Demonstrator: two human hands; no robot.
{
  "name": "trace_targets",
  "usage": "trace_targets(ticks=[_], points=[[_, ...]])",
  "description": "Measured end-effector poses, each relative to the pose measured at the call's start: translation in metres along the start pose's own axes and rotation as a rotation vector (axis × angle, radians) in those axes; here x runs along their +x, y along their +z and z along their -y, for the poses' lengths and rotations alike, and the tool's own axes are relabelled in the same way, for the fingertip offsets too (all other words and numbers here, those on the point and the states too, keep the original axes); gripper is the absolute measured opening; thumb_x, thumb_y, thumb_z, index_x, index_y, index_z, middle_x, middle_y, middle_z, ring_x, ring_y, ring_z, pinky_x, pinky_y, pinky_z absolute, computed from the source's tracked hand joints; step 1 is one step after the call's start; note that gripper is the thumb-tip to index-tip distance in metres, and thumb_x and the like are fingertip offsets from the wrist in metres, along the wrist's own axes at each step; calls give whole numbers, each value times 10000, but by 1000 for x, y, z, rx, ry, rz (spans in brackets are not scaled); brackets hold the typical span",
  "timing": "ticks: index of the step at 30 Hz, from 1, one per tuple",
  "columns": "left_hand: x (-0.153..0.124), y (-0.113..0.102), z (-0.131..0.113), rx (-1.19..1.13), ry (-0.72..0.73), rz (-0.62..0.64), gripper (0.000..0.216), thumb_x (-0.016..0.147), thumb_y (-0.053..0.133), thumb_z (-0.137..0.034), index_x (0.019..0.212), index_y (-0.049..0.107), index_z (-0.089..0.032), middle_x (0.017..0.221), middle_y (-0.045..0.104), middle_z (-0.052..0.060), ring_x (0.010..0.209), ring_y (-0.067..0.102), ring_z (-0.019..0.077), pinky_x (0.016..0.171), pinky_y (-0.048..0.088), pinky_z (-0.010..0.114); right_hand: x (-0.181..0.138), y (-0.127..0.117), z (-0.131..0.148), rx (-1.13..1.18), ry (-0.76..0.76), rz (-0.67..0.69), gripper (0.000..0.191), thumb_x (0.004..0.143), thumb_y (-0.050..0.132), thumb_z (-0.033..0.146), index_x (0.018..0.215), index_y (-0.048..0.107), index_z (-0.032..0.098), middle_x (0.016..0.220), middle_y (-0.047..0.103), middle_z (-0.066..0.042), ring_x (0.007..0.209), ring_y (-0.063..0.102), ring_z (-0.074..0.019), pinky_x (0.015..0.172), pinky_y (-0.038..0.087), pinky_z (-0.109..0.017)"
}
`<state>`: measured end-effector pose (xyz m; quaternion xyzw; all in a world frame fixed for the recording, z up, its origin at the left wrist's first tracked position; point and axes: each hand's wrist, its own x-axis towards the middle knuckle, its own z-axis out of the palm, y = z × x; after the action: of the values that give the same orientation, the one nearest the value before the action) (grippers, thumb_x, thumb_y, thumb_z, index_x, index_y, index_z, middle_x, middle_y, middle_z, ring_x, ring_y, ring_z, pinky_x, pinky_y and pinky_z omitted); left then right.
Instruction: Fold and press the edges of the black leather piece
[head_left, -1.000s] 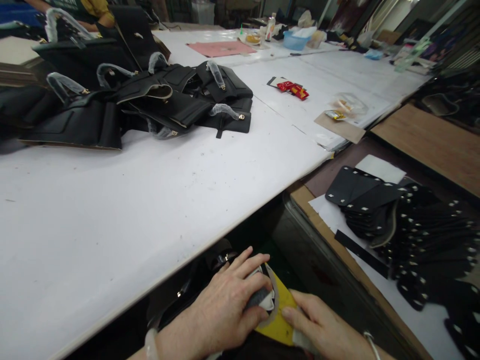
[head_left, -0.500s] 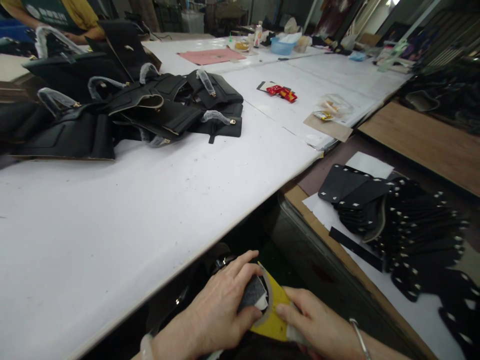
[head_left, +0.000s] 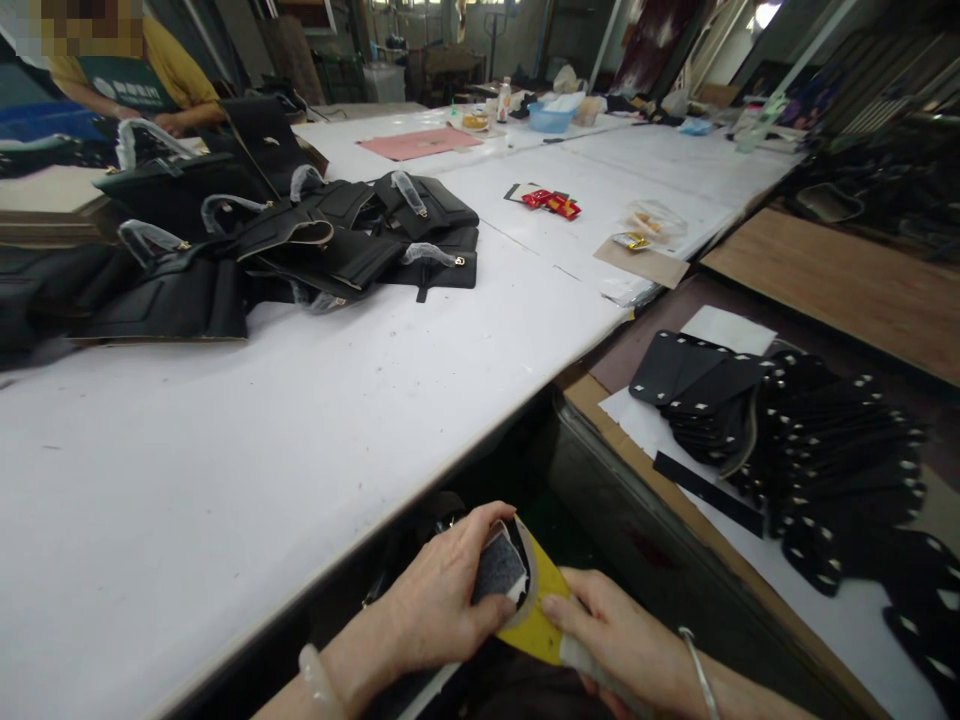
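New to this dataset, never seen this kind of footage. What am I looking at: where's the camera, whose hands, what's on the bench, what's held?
No machine here: one camera worn on a person's head looks forward and down. Their left hand pinches a small grey felt-like pad against a yellow sheet, which the right hand holds from the other side, below the white table edge. On the table lie black handbags with plastic-wrapped handles and red packets. To the right sits a stack of black studded leather pieces. Another person in a yellow shirt works at the far end.

Single head-worn view, forward and down, close over white table (head_left: 300,420) edge.
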<state>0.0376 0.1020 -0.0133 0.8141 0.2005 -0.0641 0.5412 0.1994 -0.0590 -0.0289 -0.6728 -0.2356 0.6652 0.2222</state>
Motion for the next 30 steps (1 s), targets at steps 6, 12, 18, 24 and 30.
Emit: trace_targets(ticks=[6,12,18,24,30], points=[[1,3,5,-18,34,-13,759,714,601,-160,1396,287,-263,1327,552,46,1150,570,219,1008,431,339,2,2,5,-47,-13,2,323,909,433,495,929,480,177,506,527,54,279,433,-73,256,314,-132],[1,2,8,-107,57,-44,724,728,532,-100,1399,285,-212,1353,554,51,1186,550,190,1021,410,298,13,23,3,127,5,21,452,886,425,635,971,437,191,473,548,40,268,472,-108,251,358,-154],[4,3,-2,24,-71,-39,812,758,670,-437,1435,325,-151,1358,560,134,1187,558,298,1006,431,394,14,62,0,367,15,-68,515,933,270,633,861,462,161,355,498,-15,236,461,-138,245,307,-157],[13,18,-28,288,-312,-121,799,680,666,-589,1324,488,-153,1256,613,180,1118,582,408,944,438,510,21,86,-8,410,16,-129,386,994,155,455,912,409,176,394,540,-24,277,501,-165,267,372,-196],[9,20,-35,222,-367,-107,831,560,780,-490,1304,514,-233,1186,650,116,1077,608,368,913,464,458,19,88,-23,394,-18,2,590,921,234,652,789,518,153,407,538,-38,271,445,-123,292,330,-187]])
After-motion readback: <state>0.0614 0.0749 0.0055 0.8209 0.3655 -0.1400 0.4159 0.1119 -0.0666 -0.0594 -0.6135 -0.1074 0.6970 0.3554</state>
